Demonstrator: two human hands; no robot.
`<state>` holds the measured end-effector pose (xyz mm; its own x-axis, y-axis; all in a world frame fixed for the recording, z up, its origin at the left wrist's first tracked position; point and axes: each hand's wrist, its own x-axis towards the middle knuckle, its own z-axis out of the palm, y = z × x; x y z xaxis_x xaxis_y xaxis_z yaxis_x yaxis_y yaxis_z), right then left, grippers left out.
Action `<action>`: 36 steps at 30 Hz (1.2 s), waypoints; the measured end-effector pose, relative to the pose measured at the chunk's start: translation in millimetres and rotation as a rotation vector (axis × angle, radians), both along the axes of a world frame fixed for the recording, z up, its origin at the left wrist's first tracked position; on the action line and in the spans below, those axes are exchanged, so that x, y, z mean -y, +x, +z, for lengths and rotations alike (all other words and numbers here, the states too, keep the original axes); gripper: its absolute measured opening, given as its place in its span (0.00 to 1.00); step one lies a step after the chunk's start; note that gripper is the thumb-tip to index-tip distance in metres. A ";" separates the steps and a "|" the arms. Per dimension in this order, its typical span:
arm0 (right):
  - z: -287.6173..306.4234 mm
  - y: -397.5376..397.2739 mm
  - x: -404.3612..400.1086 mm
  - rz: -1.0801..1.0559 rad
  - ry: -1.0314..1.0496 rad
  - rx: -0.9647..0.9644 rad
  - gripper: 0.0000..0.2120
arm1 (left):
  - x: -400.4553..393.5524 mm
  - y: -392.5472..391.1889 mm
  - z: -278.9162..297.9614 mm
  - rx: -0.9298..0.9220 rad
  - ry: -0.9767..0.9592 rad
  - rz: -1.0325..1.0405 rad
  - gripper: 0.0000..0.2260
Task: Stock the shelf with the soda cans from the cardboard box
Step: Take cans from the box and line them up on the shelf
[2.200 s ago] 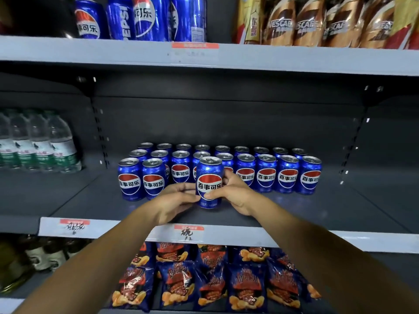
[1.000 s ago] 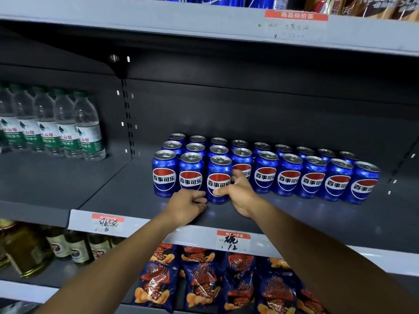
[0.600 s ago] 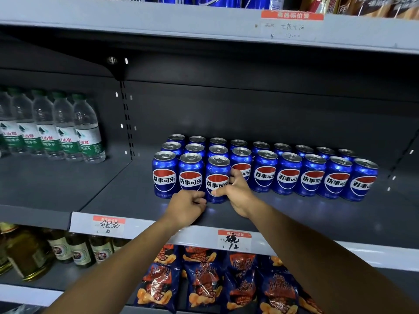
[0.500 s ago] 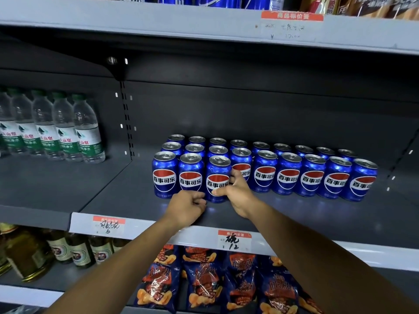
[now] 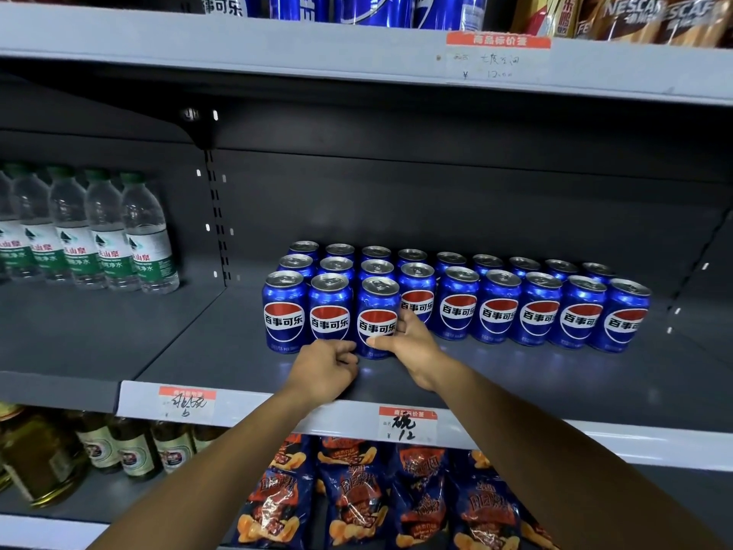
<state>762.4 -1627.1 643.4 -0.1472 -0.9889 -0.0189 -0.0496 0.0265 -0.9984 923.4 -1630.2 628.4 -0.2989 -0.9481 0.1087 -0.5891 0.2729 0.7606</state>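
On the middle shelf [image 5: 515,391] rows of soda cans [image 5: 499,307] stand stocked, right hand [image 5: 408,343] pinching the newest can [image 5: 377,315], left hand [image 5: 323,369] curled at its base, gripping unclear; room remains.

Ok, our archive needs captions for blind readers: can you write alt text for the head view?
Two bare hands set a blue Pepsi can into the front row of cans on a grey shelf: the right hand grips its side, the left hand curls at its base. Water bottles stand to the left, snack bags lie below.
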 end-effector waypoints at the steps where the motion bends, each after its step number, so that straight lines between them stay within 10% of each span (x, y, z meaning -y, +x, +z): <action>1: -0.4 -0.5 -0.4 0.001 0.003 -0.004 0.29 | 0.2 0.1 -0.4 -0.006 0.005 0.003 0.18; 19: 3.8 -23.1 -22.8 -0.027 0.062 -0.113 0.34 | -3.1 -1.0 3.5 -0.064 -0.016 0.144 0.13; 36: 25.8 -149.0 -144.0 -0.083 0.088 -0.011 0.10 | -103.8 -118.2 33.1 -0.237 -0.148 0.014 0.10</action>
